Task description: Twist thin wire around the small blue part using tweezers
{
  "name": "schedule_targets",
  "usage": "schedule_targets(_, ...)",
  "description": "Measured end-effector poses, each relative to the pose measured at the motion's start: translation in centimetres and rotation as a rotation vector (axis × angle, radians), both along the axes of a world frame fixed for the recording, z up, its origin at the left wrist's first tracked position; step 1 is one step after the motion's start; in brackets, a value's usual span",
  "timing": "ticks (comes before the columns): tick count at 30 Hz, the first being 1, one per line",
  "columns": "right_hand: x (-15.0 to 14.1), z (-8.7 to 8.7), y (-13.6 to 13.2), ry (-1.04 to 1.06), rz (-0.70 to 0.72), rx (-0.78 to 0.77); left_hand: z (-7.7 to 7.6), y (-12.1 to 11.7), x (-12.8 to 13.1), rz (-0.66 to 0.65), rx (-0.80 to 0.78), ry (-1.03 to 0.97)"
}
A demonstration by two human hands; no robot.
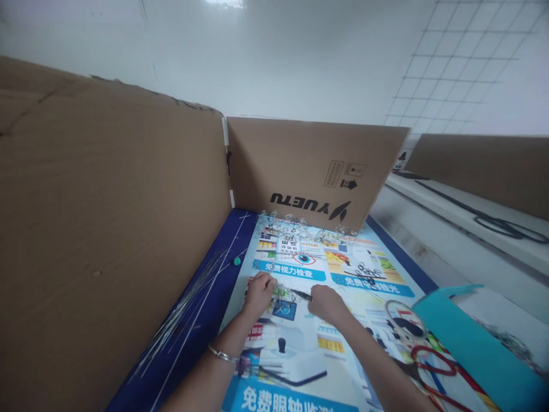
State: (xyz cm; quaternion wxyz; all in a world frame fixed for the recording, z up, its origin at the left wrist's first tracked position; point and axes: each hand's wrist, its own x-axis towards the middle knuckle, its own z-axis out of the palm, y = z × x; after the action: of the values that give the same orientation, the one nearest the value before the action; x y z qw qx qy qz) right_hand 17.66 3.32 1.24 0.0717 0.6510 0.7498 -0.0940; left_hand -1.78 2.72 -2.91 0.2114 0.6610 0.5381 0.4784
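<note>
My left hand [259, 294] is closed in a pinch above the printed sheet, a silver bangle around its wrist. Thin, light wire-like strands [281, 293] show beside its fingertips, too fine to make out fully. My right hand [328, 304] is wrapped around a slim dark tool, apparently pliers [301, 294], whose narrow tip points left toward those strands. The tool's handles are hidden inside the fist.
Straight wires [184, 312] lie along the blue left edge beside a small green lump [237, 261]. Clear, wiry pieces [317, 233] line the back cardboard panel [309, 166]. Dark wire bits [368, 273], red-handled scissors [433, 363] and a teal box [480, 337] are on the right.
</note>
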Motion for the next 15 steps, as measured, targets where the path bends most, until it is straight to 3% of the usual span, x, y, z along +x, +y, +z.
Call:
schedule_targets(9, 2.7, 0.5, 0.6, 0.192, -0.083, 0.152, -0.1, 0.0, 0.0, -0.040, 0.013, -0.060)
schedule_targets(15, -0.4, 0.3, 0.9, 0.401, -0.028, 0.348, -0.5, 0.3, 0.2, -0.079, -0.004, -0.115)
